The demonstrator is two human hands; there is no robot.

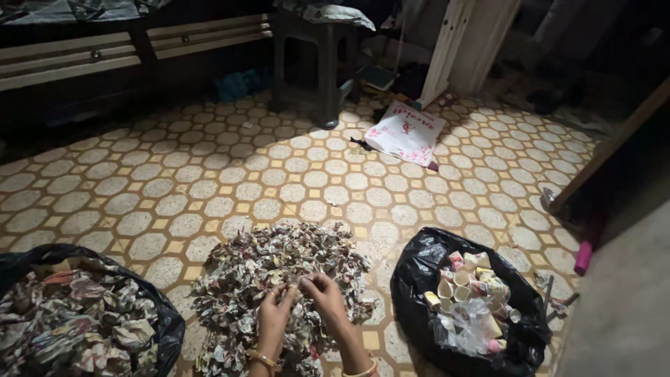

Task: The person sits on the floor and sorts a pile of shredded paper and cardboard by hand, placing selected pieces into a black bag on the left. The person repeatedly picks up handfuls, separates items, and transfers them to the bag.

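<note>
Low in the frame's centre, the left hand (273, 311) and right hand (323, 292) are together pinching one crumpled paper piece (296, 283) above the paper pile (276, 279), apparently shaping it; next it seemingly needs finishing and dropping.

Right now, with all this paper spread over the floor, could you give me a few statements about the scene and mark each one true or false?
1. Both hands, left hand and right hand, meet over the paper heap. True.
2. The right-side black bag holds paper cups. True.
3. The floor is plain grey concrete. False: it is patterned tile.
4. The left black bag is empty. False: crumpled paper fills it.
5. A stool stands at the back. True.
</note>
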